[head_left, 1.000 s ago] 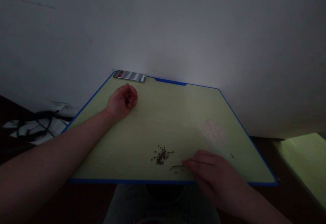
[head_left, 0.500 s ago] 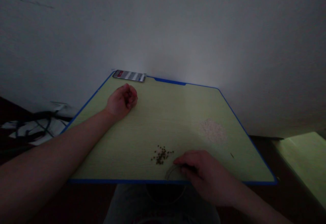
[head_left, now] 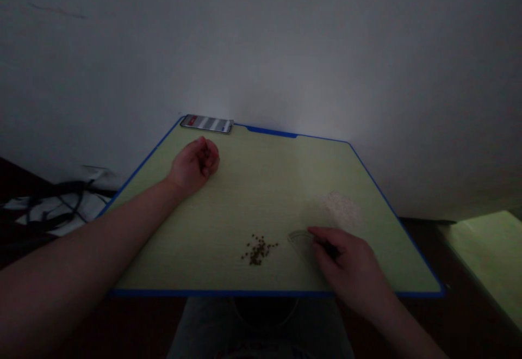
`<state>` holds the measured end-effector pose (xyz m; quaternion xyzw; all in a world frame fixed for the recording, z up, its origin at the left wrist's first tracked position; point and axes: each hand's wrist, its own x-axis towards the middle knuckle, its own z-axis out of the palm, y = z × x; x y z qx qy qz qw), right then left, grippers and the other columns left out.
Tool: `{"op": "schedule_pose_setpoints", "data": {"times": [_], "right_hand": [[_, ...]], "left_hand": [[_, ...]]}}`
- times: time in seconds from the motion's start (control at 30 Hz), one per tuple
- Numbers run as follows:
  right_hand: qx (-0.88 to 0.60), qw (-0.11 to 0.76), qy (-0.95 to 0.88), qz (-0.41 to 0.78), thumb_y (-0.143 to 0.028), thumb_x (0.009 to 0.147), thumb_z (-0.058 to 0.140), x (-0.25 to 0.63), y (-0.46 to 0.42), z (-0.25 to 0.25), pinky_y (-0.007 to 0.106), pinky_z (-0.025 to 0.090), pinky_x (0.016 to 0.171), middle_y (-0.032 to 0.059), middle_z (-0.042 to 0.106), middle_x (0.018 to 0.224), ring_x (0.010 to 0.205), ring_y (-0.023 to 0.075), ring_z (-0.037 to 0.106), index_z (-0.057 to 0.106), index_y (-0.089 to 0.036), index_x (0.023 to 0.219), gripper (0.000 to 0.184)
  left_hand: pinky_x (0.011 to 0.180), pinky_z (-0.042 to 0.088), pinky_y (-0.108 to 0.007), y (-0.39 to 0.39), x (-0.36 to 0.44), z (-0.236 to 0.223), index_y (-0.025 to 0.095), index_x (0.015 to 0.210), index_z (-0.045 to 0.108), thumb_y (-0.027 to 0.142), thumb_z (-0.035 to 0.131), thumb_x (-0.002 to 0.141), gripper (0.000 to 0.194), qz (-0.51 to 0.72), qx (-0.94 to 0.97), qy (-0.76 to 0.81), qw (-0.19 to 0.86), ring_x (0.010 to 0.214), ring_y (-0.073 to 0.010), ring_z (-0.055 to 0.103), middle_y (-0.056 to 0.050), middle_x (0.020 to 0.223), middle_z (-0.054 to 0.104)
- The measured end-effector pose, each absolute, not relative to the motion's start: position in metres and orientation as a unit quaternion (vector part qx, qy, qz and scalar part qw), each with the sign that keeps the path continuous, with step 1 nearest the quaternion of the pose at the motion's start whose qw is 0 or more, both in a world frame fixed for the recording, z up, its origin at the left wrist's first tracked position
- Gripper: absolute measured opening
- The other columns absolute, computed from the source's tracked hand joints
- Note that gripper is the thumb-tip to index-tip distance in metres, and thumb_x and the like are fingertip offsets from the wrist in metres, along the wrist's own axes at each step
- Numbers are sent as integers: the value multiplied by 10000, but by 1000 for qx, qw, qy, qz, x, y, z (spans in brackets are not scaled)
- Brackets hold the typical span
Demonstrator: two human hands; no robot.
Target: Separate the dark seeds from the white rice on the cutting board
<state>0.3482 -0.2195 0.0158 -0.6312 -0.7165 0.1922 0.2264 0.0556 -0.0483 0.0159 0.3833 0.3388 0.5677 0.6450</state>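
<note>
My right hand (head_left: 346,264) is closed in a pinch around thin, dark tweezers (head_left: 300,234), whose tips are smeared by motion and point left, just above the table. To their left lies a small heap of brown seed-like grains (head_left: 258,251), apart from the tips. Behind my right hand spreads a thin patch of pale, rice-like grains (head_left: 341,209). My left hand (head_left: 196,164) rests on the table at the far left, its fingers curled inward; whether anything is inside them is hidden.
The pale tabletop (head_left: 253,185) has a blue rim. A phone (head_left: 207,123) with a lit screen lies at its back left corner, against the wall (head_left: 261,49). Below the front edge is a dark round container (head_left: 265,313) between my legs. Black cables (head_left: 61,190) lie left.
My right hand swept the tweezers toward the front edge, then lifted back and to the right. A few loose brown grains by the tips are gone from the table. My left hand stays put.
</note>
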Motion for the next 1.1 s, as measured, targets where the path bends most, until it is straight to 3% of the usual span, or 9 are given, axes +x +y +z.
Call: {"op": "schedule_pose_setpoints", "data": {"times": [0.8,1.1], "right_hand": [[-609,257,-706,254,-227,846,526,328,-225,14,325,574,616,69,761,843,699,192,707,733,-186,1037,285],[-647,257,-685,214,-273,843,537,344,-229,10,348,590,637,94,763,857,706,212,713,727,-150,1057,312]], "left_hand": [[359,212,-212,-48,56,16,173,559,516,443,411,933,473,567,376,340,649,341,-69,316,22,412,353],[361,217,-209,-49,55,17,169,563,538,408,409,925,453,564,384,340,647,339,-66,307,21,413,354]]}}
